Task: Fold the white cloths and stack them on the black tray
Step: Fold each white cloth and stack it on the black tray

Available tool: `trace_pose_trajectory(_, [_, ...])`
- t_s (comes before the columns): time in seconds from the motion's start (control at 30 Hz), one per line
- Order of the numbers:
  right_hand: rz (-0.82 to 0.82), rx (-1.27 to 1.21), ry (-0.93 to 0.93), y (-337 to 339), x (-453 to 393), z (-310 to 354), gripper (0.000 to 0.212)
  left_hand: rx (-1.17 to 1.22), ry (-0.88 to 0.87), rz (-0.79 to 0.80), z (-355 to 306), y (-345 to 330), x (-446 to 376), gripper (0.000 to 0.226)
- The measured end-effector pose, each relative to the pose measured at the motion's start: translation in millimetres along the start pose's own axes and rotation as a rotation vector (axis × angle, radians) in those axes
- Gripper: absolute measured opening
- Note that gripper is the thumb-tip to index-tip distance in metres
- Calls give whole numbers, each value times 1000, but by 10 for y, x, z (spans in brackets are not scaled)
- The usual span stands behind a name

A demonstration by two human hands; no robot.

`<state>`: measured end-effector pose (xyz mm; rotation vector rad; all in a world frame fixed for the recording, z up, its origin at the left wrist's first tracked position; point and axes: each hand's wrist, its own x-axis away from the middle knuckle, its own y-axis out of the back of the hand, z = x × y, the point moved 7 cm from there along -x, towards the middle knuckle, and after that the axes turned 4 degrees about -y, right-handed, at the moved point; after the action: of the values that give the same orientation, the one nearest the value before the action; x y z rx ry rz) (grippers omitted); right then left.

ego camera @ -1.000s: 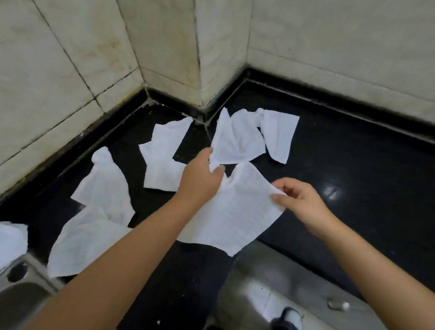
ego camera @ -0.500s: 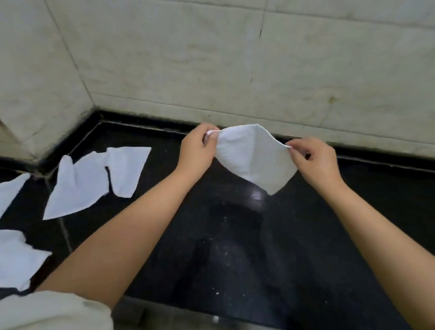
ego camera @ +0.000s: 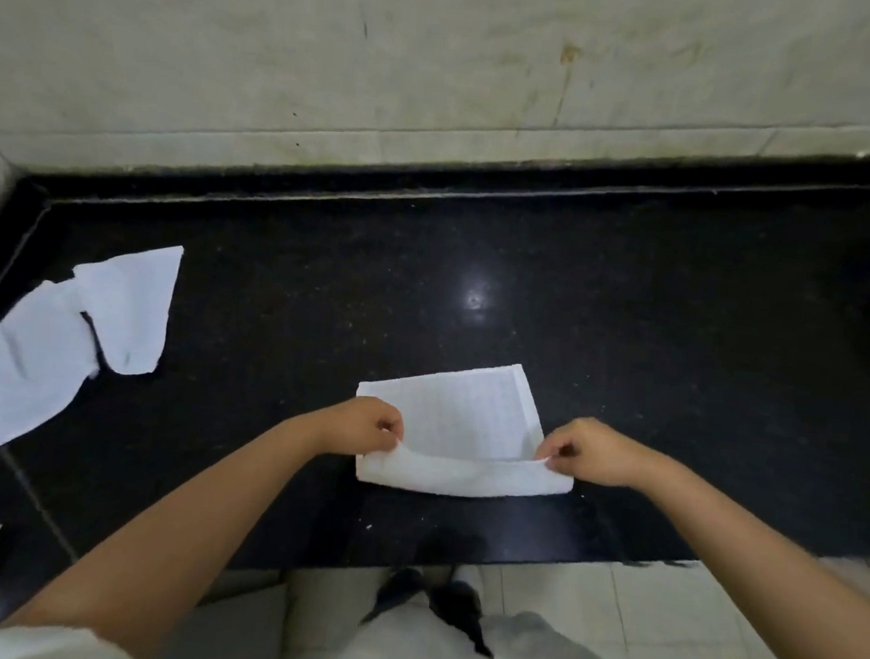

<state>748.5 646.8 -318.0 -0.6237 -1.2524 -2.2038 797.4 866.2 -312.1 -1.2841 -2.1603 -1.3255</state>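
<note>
Both hands, left (ego camera: 364, 423) and right (ego camera: 592, 451), pinch the white rectangular cloth's (ego camera: 460, 423) near corners (on the black stone worktop (ego camera: 653, 344)); carry that edge level to the far edge.

A home kitchen or utility corner with a stone counter

A polished black granite countertop (ego camera: 629, 317) runs along a wall of large, stained cream tiles (ego camera: 339, 50), with pale floor tiles (ego camera: 659, 628) below its front edge

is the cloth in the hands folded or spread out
Partly folded. The cloth lies on the counter with its near edge doubled over, a corner pinched by the left hand and right hand.
</note>
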Motion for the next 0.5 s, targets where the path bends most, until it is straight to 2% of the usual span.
trace_pose_trajectory(0.17, [-114, 39, -26, 328, -279, 82, 19, 191, 163, -254, 216, 332, -129, 15])
trace_pose_trajectory(0.3, [-216, 134, -8, 515, -574, 266, 23, 61, 257, -269, 423, 419, -216, 21])
trace_pose_trajectory(0.5, [-262, 297, -75, 476, -877, 314, 30, -136, 352, -379, 602, 412, -275, 24])
